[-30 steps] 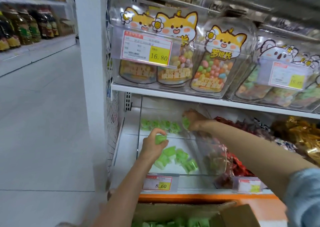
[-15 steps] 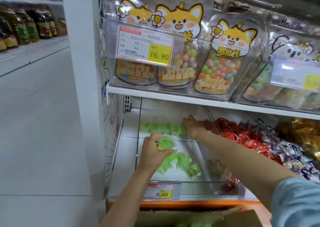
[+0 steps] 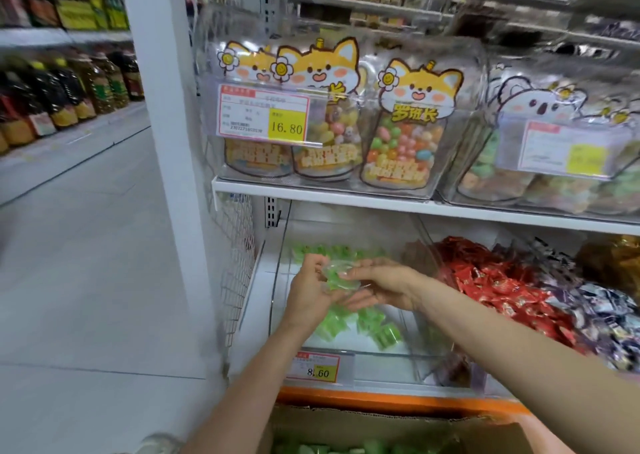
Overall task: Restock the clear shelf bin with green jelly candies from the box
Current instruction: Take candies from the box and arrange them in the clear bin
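Both hands meet over the clear shelf bin (image 3: 377,363) on the lower shelf. The left hand (image 3: 308,294) and the right hand (image 3: 381,283) hold one green jelly candy (image 3: 337,277) between them. The left's thumb and fingers curl at its left edge, and the right's fingertips pinch its other side. The clear wrapper is blurred, so finer detail of the grip cannot be made out.

Right under the hands, on the bin's floor, lie loose green candies (image 3: 379,330), scattered toward the front. Beyond the fingertips, a back row of green candies (image 3: 332,249) runs along the bin's rear wall. Below the wrists, on the bin's front, sits a price tag (image 3: 317,368) reading 8.60.

Under the forearms, closest to the person, is the open cardboard box (image 3: 398,422), with more green pieces (image 3: 329,449) inside it at the bottom edge of the view. To the right of the right hand, a neighbouring bin (image 3: 446,367) holds red-wrapped sweets (image 3: 502,280). Above the hands, the upper shelf (image 3: 346,199) carries clear jars (image 3: 403,148) of mixed coloured sweets.
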A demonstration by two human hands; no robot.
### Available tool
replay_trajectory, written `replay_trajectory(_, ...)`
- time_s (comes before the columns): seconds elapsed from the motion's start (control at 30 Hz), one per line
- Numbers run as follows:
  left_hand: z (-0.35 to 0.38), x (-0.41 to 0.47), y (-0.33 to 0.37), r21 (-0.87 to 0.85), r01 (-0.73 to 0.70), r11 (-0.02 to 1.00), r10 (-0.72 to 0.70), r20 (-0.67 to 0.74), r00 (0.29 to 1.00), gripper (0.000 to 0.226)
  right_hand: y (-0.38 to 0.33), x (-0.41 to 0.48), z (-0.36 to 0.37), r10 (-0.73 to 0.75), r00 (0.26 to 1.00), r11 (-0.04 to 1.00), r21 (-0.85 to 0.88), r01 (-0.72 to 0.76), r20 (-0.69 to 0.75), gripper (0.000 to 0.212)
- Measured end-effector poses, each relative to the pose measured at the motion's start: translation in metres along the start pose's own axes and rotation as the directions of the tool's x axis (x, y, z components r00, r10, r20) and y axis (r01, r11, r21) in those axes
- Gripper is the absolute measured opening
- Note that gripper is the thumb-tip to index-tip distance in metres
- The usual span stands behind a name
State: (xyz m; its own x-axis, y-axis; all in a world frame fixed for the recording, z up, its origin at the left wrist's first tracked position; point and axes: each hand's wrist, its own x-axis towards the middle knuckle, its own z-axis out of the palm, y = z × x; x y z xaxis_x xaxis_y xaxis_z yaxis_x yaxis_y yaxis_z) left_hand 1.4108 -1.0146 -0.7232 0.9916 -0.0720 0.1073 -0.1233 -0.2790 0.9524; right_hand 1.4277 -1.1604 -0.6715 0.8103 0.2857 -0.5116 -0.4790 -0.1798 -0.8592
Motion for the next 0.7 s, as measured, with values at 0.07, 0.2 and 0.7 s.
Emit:
replay_trajectory(0.07, -0.001, 0.004, -0.003, 0.223, 0.011, 0.975, -0.022, 0.045, 0.999, 0.068, 0.004, 0.002, -0.001, -0.049, 0.99, 0.999, 0.003, 0.05, -0.135, 0.026)
replay_trajectory(0.2, -0.008, 0.008, -0.012, 0.704, 0.06, 0.708, -0.251, 0.172, 0.953, 0.077, 0.005, 0.006, -0.011, -0.076, 0.951, 0.992, 0.076, 0.103, -0.3, 0.03)
replay_trajectory(0.7, -0.013, -0.004, -0.018, 0.713, -0.141, 0.687, -0.08, 0.267, 0.96, 0.026, 0.017, 0.056, 0.003, -0.045, 0.914, 0.985, 0.134, 0.107, -0.403, 0.022)
